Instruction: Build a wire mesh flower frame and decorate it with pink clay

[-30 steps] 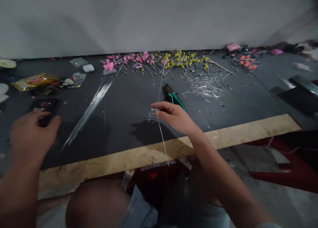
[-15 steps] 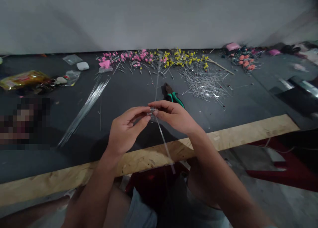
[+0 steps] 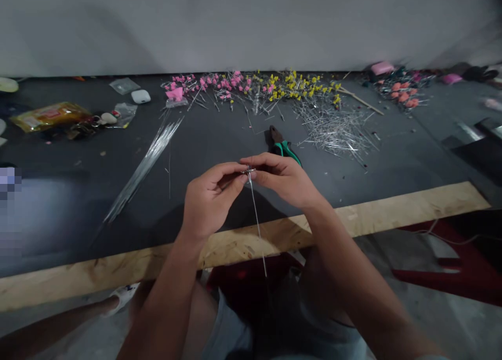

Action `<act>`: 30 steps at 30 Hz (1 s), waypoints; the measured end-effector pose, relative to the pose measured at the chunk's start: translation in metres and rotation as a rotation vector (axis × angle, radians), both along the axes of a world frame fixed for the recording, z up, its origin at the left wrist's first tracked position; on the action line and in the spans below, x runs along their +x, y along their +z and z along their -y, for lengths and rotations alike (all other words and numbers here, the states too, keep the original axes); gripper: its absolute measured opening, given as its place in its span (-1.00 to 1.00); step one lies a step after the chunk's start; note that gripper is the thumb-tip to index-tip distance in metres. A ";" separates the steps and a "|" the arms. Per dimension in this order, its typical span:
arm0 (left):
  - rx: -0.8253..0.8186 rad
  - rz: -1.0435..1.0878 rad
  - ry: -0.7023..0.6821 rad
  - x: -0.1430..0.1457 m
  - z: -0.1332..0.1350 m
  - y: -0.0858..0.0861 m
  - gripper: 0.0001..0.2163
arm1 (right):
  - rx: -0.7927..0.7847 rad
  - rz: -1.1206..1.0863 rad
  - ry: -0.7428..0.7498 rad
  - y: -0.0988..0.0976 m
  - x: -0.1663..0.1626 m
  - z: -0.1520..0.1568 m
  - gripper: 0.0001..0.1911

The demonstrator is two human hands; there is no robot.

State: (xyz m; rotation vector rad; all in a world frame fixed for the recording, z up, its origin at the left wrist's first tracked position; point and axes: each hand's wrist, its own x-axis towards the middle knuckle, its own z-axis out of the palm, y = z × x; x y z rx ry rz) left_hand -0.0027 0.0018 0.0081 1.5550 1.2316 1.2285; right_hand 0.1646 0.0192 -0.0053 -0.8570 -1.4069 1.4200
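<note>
Above the table's near edge, my left hand (image 3: 207, 199) and my right hand (image 3: 289, 180) meet fingertip to fingertip. Both are closed in a pinch on a thin metal wire (image 3: 257, 213), which runs from the fingers down toward my lap. Small silvery pieces show at the fingertips; their exact shape is too fine to make out. Just beyond my right hand lie pliers (image 3: 283, 147) with green and black handles, partly hidden by that hand.
A bundle of straight wires (image 3: 145, 166) lies to the left. Along the wall are pink-tipped wire stems (image 3: 223, 84), yellow-tipped ones (image 3: 301, 85) and a heap of short wires (image 3: 337, 130). A yellow packet (image 3: 50, 117) lies far left. A wooden strip (image 3: 400, 216) edges the table.
The view has shifted slightly, so most things appear farther right. The wire length that stretched beyond my fingertips no longer shows clearly; the part toward my lap looks thinner. Both hands keep pinching.
</note>
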 end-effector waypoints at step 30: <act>0.054 0.208 0.062 0.006 0.000 -0.006 -0.89 | -0.181 -0.236 -0.131 -0.001 -0.016 0.004 -0.90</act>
